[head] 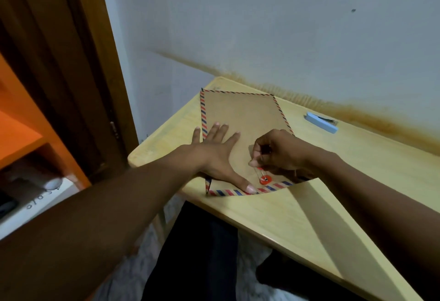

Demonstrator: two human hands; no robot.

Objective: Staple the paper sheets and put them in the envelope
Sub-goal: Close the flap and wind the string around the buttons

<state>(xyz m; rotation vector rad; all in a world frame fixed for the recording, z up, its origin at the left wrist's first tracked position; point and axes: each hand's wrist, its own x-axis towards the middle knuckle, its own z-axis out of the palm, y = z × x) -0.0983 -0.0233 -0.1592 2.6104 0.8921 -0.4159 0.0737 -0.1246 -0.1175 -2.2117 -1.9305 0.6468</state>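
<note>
Hands: left hand [215, 151] flat on envelope [240, 119], right hand [277, 151] pinching its string [260, 172]; sheets unseen.

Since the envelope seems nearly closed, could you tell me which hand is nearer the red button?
Right. The right hand hovers just above the red button; the left hand lies flat beside it.

Paper sheets not visible; whether inside the envelope [240, 119] could not be told. Right hand [276, 151] covered the envelope's right near corner. String at the red button [265, 179] too thin to trace. Left hand [214, 153] hid the envelope's left edge. Table [357, 169] cut off at the right and bottom edges.
</note>
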